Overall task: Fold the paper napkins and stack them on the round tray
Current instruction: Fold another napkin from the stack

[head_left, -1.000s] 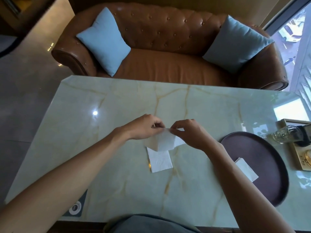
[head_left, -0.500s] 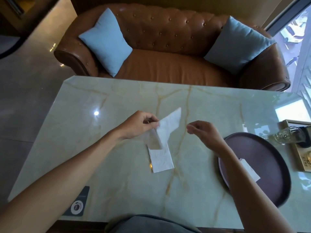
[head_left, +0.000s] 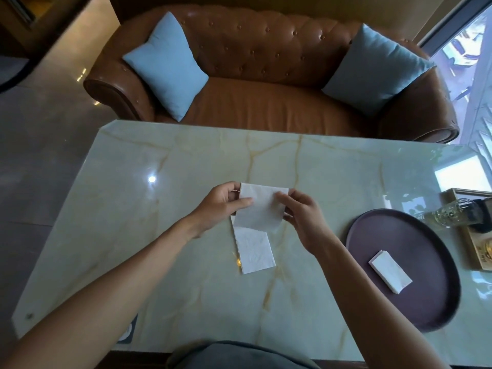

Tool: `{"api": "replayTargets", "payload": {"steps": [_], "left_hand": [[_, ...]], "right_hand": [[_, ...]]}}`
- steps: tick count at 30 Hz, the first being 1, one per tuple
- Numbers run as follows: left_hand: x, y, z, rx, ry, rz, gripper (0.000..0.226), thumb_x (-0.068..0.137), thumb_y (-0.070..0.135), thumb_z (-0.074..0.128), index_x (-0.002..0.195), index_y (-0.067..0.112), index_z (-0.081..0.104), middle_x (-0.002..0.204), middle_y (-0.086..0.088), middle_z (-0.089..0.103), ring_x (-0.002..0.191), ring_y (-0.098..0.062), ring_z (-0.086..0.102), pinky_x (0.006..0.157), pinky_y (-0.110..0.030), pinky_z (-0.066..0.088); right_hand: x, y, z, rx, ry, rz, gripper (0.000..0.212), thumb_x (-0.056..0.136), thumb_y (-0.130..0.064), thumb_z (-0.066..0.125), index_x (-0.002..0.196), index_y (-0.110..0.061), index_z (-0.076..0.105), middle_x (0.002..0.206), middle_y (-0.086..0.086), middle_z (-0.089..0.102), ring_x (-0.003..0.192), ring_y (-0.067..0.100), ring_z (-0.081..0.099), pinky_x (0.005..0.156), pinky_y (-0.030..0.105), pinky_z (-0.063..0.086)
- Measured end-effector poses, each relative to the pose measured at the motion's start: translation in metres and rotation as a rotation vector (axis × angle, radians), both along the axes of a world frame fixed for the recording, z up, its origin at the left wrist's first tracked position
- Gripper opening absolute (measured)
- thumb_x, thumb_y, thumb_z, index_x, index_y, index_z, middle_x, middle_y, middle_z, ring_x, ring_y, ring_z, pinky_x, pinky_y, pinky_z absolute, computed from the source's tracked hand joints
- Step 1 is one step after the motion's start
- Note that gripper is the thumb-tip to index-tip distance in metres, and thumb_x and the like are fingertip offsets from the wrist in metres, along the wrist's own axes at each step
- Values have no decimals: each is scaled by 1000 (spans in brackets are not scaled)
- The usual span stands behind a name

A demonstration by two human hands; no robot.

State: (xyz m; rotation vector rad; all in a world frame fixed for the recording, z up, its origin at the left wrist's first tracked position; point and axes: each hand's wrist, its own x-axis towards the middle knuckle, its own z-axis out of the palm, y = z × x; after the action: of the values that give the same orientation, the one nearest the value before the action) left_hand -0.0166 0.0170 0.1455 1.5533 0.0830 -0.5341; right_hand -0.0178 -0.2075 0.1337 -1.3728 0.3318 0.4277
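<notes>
A pale green marble surface (head_left: 332, 182) with amber veins carries everything, and the dark round plastic tray (head_left: 415, 251) sits on it as the landmark. Beyond the surface stands a brown tufted leather sofa (head_left: 266, 75) with two light blue square cushions (head_left: 167, 65). The left hand (head_left: 222, 206) is well to the left of the tray, thumb and fingers pinched shut on the left edge of a thin white paper napkin (head_left: 259, 207). The right hand (head_left: 300, 213), nearer the tray, pinches the same napkin's right edge between thumb and fingertips. The sheet is lifted off the surface, opened into a soft, slightly translucent rectangle with its lower edge hanging. Under it, also left of the tray, lies a stack of flat white square napkins (head_left: 255, 251) with a faint embossed pattern. On the tray itself, toward its near side, rests a narrow folded white napkin (head_left: 390, 271), lying at a slant
</notes>
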Motion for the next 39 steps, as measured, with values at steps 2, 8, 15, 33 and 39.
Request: {"api": "replayTargets", "payload": {"steps": [2,8,15,33,39], "left_hand": [[1,-5,-5,26,-27,70,17,96,12,68,112,7,67,110,-14,77,98,-21,73,93,-40,58],[4,-18,-12,242,-168,182,35,90,13,73,122,13,59,88,-4,75,81,-18,71,80,-33,54],[3,-20,-5,521,-341,-6,40,90,18,70,129,24,64,87,7,68,75,-9,65,74,-23,51],[5,-6,13,370,-309,-94,15,98,22,66,87,12,68,77,8,68,66,3,58,65,-10,43],[9,-2,20,98,-168,-56,21,101,18,62,103,-3,67,102,-27,71,90,-23,70,87,-41,60]], "right_hand": [[-1,-1,4,-84,-70,27,9,97,-15,66,95,-8,71,91,5,70,84,17,64,76,28,51],[-1,2,7,-335,-222,-12,41,95,-12,68,132,-16,52,87,10,74,76,16,65,70,30,48],[10,-6,4,-722,-349,146,30,91,-19,69,121,-20,68,92,6,72,84,22,67,72,31,51],[15,-34,25,-518,-334,206,5,91,-16,74,89,-12,75,82,-1,78,74,6,69,72,22,50],[8,-39,14,-183,-183,141,30,88,-24,76,114,-10,72,114,5,77,105,11,69,93,29,49]]}}
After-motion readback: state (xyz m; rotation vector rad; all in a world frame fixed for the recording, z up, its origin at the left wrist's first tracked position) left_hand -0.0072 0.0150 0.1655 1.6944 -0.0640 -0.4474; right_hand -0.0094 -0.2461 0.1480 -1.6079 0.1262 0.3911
